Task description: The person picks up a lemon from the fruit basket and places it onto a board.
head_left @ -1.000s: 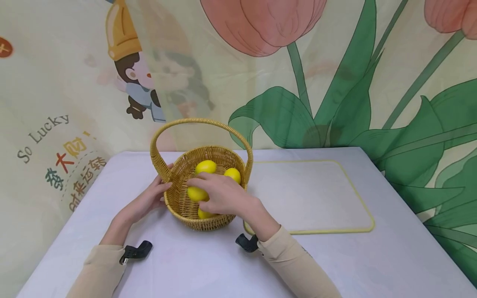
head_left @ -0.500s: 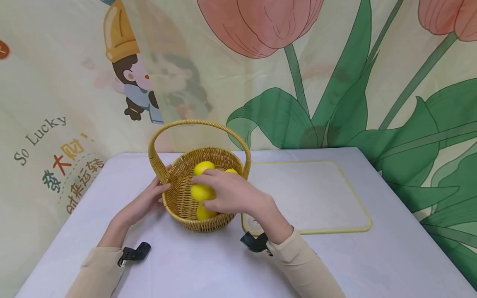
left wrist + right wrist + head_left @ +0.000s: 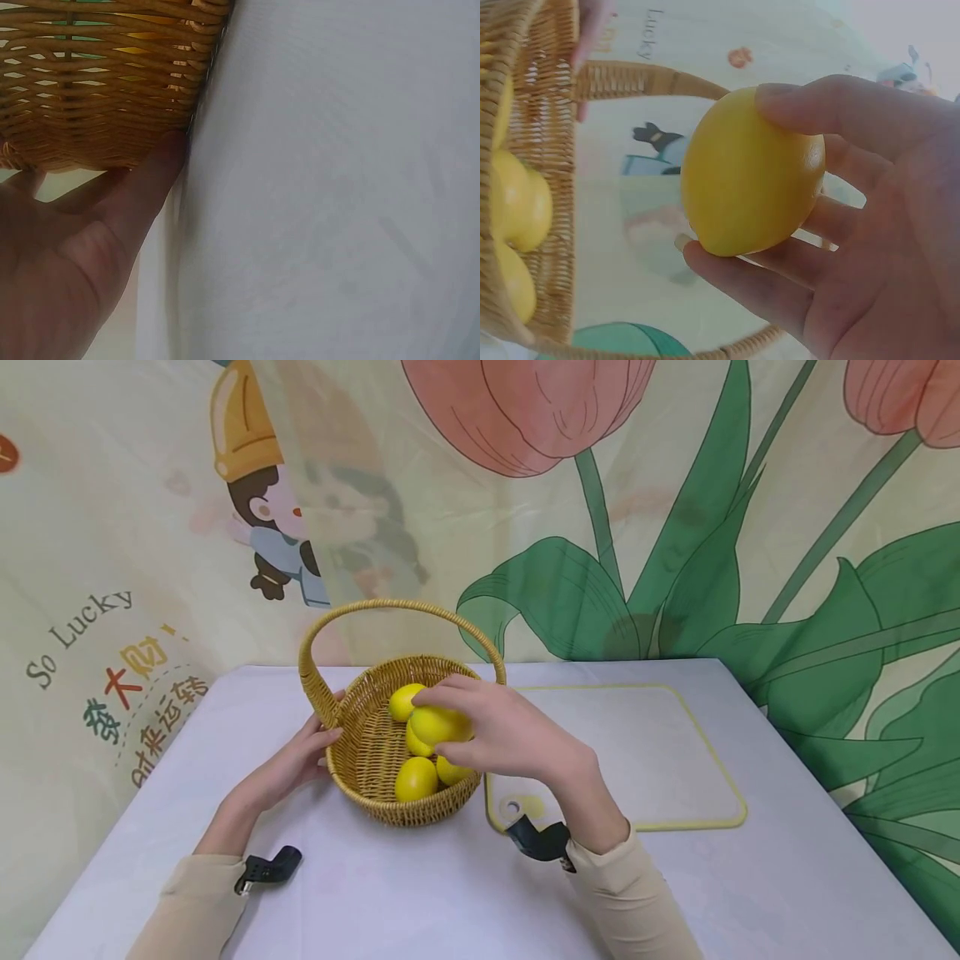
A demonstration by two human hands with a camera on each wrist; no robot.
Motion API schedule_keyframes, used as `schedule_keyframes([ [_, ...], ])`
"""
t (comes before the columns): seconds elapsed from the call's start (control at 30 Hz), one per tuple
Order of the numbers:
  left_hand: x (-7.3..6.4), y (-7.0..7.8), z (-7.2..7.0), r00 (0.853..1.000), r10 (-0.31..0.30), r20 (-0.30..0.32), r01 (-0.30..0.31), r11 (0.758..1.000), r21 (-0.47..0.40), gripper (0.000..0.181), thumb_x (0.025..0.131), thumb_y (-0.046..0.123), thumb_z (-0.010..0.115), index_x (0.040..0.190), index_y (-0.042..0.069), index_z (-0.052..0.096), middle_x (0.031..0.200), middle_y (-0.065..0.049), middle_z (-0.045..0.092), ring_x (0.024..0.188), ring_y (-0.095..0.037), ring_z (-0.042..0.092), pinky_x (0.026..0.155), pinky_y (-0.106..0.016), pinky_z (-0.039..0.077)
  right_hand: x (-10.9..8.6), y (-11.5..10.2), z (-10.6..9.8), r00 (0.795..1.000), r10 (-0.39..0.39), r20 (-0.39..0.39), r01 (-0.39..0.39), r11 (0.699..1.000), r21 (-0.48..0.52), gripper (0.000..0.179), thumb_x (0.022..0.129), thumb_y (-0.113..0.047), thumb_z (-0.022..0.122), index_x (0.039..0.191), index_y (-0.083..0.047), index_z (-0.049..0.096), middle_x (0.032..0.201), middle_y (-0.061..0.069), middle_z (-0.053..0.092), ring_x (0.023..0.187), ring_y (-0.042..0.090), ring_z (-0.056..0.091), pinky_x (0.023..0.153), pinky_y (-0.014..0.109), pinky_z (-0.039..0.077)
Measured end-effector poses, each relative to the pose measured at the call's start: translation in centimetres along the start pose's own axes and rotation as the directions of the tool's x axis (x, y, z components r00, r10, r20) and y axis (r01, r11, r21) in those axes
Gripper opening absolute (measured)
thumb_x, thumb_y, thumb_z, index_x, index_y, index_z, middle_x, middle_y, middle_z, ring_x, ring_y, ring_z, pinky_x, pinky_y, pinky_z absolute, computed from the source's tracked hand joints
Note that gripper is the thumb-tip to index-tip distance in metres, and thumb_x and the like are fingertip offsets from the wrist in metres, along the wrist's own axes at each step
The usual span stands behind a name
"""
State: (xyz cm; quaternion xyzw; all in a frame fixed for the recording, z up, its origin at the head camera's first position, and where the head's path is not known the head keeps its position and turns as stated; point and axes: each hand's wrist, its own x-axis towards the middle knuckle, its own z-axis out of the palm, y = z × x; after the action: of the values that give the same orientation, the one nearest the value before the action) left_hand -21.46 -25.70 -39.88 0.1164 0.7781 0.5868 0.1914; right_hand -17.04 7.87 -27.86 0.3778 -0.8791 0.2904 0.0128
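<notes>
Right hand (image 3: 510,727) angled left over right side of basket (image 3: 405,812), thumb and fingertips pinching lemon (image 3: 750,176) clear of rim. Left hand (image 3: 292,764) laid against basket's outer left side, fingers fairly straight; some tips hidden from me. Lemon yellow, smooth, tapered. Other lemons (image 3: 416,779) inside, one partly covered by right hand.
</notes>
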Motion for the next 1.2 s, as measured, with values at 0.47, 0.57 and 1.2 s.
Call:
schedule_keyframes([
  [0.47,-0.1,0.0,-0.1,1.0,0.006,0.003,-0.006,1.0,0.009,0.067,0.107,0.04,0.036,0.158,0.039,-0.006,0.168,-0.017,-0.002,0.149,-0.051,0.017,0.113,-0.068,0.03,-2.4,1.0,-3.5,0.994,-0.039,-0.107,0.052,0.991,0.122,0.048,0.089,-0.019,0.072,0.134,-0.031,0.062,0.122,-0.011,0.06,0.096,0.008,0.055,0.079,0.031,0.055],
  [0.57,-0.1,0.0,-0.1,1.0,0.007,0.005,-0.007,1.0,0.012,0.067,0.107,0.04,0.036,0.158,0.039,-0.007,0.168,-0.017,-0.002,0.149,-0.05,0.017,0.113,-0.068,0.03,-2.9,1.3,-4.1,0.99,-0.028,-0.138,0.05,0.986,0.159,0.049,0.089,-0.018,0.074,0.134,-0.032,0.062,0.122,-0.012,0.06,0.098,0.009,0.055,0.081,0.034,0.056],
  [1.2,0.1,0.0,-0.1,1.0,0.001,-0.001,-0.001,1.0,0.03,0.068,0.107,0.038,0.036,0.158,0.038,-0.009,0.167,-0.017,0.001,0.145,-0.05,0.026,0.108,-0.064,0.04,-3.9,5.8,-6.1,0.925,0.145,-0.351,-0.083,0.979,0.185,0.049,0.088,-0.025,0.077,0.134,-0.027,0.062,0.127,-0.005,0.063,0.108,0.013,0.058,0.09,0.037,0.054],
])
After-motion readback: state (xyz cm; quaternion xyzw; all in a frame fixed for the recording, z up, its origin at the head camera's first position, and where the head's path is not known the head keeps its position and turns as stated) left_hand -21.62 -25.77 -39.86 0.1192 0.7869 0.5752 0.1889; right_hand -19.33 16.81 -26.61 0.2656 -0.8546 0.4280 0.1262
